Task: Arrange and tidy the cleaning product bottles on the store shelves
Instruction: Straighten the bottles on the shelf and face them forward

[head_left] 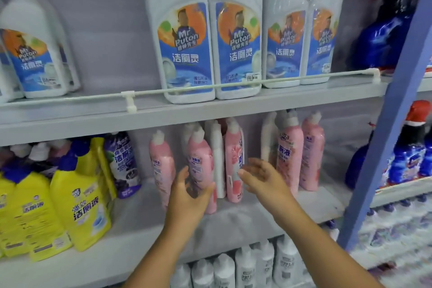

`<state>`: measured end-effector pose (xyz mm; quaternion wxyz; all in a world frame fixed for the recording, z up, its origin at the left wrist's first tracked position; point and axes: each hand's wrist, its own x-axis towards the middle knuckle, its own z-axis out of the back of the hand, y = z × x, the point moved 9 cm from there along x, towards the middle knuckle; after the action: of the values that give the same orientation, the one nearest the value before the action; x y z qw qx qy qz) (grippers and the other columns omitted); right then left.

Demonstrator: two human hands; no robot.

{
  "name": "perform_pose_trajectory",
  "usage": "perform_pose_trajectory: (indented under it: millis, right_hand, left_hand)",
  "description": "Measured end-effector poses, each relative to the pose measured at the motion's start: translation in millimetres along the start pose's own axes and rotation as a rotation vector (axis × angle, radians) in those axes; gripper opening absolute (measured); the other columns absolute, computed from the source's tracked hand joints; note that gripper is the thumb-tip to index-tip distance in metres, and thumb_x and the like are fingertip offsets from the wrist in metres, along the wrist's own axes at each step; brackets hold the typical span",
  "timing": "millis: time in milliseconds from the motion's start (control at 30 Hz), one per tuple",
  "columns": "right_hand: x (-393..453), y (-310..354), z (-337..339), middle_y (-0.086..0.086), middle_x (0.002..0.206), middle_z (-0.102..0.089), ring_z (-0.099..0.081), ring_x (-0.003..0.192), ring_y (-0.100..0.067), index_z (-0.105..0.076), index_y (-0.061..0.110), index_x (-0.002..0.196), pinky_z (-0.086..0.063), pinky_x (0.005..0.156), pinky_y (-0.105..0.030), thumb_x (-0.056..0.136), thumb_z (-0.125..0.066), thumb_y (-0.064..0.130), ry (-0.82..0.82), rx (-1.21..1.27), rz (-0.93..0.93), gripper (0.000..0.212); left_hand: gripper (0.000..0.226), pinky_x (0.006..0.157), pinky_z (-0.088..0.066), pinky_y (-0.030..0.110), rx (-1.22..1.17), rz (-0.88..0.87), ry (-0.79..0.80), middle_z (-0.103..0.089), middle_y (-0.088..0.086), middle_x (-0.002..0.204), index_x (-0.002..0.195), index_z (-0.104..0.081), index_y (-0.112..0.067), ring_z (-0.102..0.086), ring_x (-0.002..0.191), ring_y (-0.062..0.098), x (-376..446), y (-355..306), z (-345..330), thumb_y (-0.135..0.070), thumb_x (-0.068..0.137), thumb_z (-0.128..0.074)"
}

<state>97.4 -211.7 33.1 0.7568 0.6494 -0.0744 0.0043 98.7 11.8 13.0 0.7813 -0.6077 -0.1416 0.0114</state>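
On the middle shelf (pixel 145 217), yellow bottles (pixel 79 196) stand at the far left. Right of them, the left hand (pixel 189 194) curls around the lower part of a pink bottle (pixel 199 159), thumb and fingers gripping it. Further right, the right hand (pixel 261 180) hovers with relaxed, spread fingers, holding nothing, just before a 2nd pink bottle (pixel 233 166).

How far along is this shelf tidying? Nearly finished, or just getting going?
Somewhere in the middle, I would guess. The wrapped white twin packs on the upper shelf already stand upright behind the rail. Now the left hand cups a pink bottle on the middle shelf, while the right hand reaches in open beside it. The pink bottles around them lean unevenly, and the yellow bottles look crowded.
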Motion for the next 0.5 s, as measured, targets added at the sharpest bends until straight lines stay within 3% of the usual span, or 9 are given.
perform_pose_trajectory:
  millis: [67,167,300,367,433,500]
  right_hand:
    - [21.2,-8.7,-3.3,0.015,0.122,-0.066,-0.066,0.109,-0.002,-0.055,0.031,0.131,-0.056,0.098,-0.036,0.083,-0.079,0.046,-0.026,-0.102,0.0,0.056]
    - [48.7,-19.8,-9.9,0.016,0.123,-0.063,-0.063,0.11,-0.002,-0.051,0.032,0.135,-0.053,0.095,-0.029,0.08,-0.082,0.045,-0.052,-0.238,0.009,0.065]
    - [71.3,-40.0,-19.1,0.021,0.116,-0.067,-0.066,0.109,-0.006,-0.052,0.045,0.13,-0.057,0.097,-0.039,0.064,-0.084,0.051,-0.104,-0.239,0.026,0.073]
    - [80.9,-43.9,-26.0,0.023,0.114,-0.065,-0.066,0.109,-0.006,-0.05,0.049,0.123,-0.057,0.097,-0.04,0.067,-0.089,0.042,-0.092,-0.24,0.057,0.069]
    - [88.9,-43.6,-29.2,0.02,0.115,-0.062,-0.063,0.108,0.001,-0.049,0.044,0.123,-0.056,0.097,-0.031,0.071,-0.091,0.033,-0.101,-0.232,0.07,0.068]
    - [92.5,-42.3,-30.0,0.023,0.109,-0.062,-0.062,0.099,0.014,-0.05,0.039,0.12,-0.05,0.085,-0.008,0.076,-0.089,0.024,-0.104,-0.232,0.083,0.06]
  left_hand:
    - [0.067,0.094,-0.051,0.021,0.066,-0.01,-0.019,-0.066,-0.013,0.122,0.132,-0.049,-0.044,-0.065,0.111,0.001,15.5,14.9,-9.1,-0.028,0.079,-0.087]
    - [0.099,0.104,-0.046,0.034,0.176,-0.018,-0.063,-0.055,-0.003,0.136,0.152,-0.034,-0.034,-0.056,0.123,0.017,35.2,31.8,-18.8,-0.043,0.071,-0.09]
    - [0.105,0.103,-0.049,0.041,0.167,-0.03,-0.107,-0.062,-0.004,0.132,0.147,-0.041,-0.031,-0.06,0.12,0.02,53.7,40.2,-24.8,-0.064,0.054,-0.077]
    - [0.101,0.103,-0.051,0.043,0.152,-0.037,-0.114,-0.063,-0.006,0.131,0.144,-0.043,-0.033,-0.061,0.119,0.018,58.7,47.8,-24.7,-0.067,0.053,-0.074]
    - [0.098,0.102,-0.052,0.044,0.137,-0.058,-0.132,-0.064,-0.008,0.128,0.143,-0.044,-0.033,-0.062,0.119,0.018,59.1,53.2,-21.4,-0.061,0.056,-0.081]
    - [0.099,0.103,-0.051,0.046,0.16,-0.077,-0.178,-0.062,-0.005,0.128,0.145,-0.043,-0.028,-0.061,0.121,0.021,55.4,58.9,-16.4,-0.05,0.06,-0.09]
